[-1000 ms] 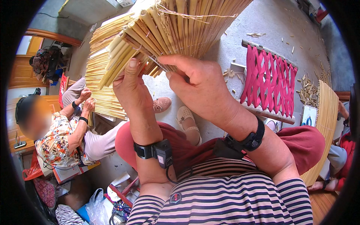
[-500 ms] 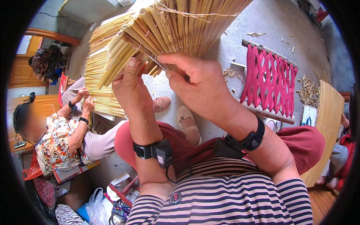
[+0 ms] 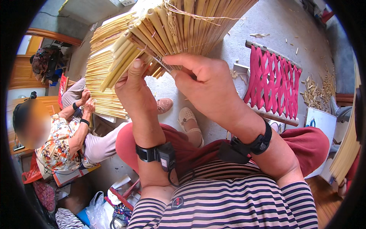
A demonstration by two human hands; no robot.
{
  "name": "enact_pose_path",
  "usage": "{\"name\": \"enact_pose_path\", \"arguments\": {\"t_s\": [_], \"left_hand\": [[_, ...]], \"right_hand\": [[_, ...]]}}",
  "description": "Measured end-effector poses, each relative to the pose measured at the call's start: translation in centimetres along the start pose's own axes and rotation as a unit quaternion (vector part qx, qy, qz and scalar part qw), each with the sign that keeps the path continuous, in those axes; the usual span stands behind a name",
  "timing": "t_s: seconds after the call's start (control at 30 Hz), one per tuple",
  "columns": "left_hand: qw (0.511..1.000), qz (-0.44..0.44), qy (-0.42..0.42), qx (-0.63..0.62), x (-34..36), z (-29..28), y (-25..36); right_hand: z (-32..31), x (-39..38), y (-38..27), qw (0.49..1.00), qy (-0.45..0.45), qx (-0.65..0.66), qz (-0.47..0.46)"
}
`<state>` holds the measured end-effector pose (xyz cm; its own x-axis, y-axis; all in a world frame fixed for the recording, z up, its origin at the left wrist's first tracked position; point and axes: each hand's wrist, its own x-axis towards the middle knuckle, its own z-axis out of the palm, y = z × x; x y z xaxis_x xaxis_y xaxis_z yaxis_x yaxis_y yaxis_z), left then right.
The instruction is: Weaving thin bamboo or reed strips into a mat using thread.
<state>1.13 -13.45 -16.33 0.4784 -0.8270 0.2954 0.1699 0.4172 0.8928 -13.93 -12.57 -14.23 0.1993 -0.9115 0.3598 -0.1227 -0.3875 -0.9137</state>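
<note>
A thick mat of pale yellow reed stalks (image 3: 194, 32), bound with thin string, rises in front of me at the top. My left hand (image 3: 133, 86) is closed round the stalks at its near left edge, thumb on top. My right hand (image 3: 209, 82) pinches a slim, shiny metal tool (image 3: 164, 63) between thumb and forefinger. The tool's far end lies against the stalk ends beside my left thumb; its exact kind is too small to make out. Loose raffia-like strands (image 3: 190, 14) trail over the top of the mat.
At left a seated person (image 3: 63, 147) handles another reed mat (image 3: 106, 76). A stool with pink woven straps (image 3: 272, 80) stands at right, near scattered stalk offcuts (image 3: 320, 89). A pale slatted sheet (image 3: 349, 149) is at the right edge. Plastic bags (image 3: 98, 208) lie lower left.
My hands and the reed mat edge have shifted slightly right, the pinch still held. At the far right, the pale slatted sheet has swung outward to the right, uncovering a white box.
</note>
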Motion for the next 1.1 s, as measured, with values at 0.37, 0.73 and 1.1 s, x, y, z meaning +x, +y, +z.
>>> {"name": "enact_pose_path", "arguments": {"t_s": [0.37,0.73,1.1], "left_hand": [[1.0,-0.021,0.002,0.0,0.6,-0.2,0.1],[1.0,-0.007,0.005,-0.007,0.4,-0.5,-0.4],[1.0,0.007,-0.014,-0.017,0.4,-0.6,-0.4]], "right_hand": [[0.2,-0.5,-0.4,1.0,0.002,-0.002,0.021],[0.6,0.0,0.5,1.0,0.02,0.002,-0.019],[0.5,-0.2,0.6,1.0,0.001,0.028,0.004]]}}
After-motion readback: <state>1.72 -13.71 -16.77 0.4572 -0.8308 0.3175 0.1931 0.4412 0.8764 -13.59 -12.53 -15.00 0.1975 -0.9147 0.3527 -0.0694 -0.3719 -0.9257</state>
